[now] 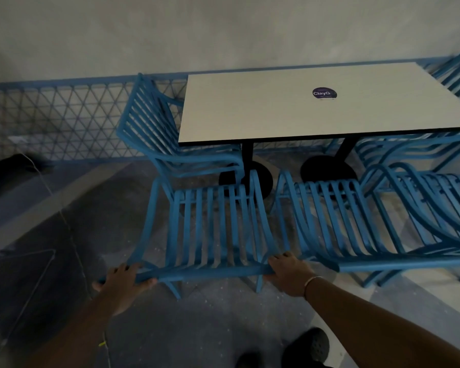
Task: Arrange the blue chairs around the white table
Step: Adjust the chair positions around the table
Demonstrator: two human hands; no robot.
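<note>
A white table (316,107) with a round dark sticker stands on two black pedestal legs. In front of its near edge stands a blue slatted chair (210,229), its seat facing the table. My left hand (122,282) grips the left end of its top back rail. My right hand (290,272) grips the right end of the same rail. A second blue chair (356,229) stands just to its right. A third blue chair (157,128) sits at the table's left end, and another blue chair (457,75) is at the far right end.
A blue lattice railing (64,115) runs along the grey wall behind the table. More blue chair frames (436,197) crowd the right side. A thin cord (72,235) trails over the floor at the left. My dark shoes (308,346) show at the bottom.
</note>
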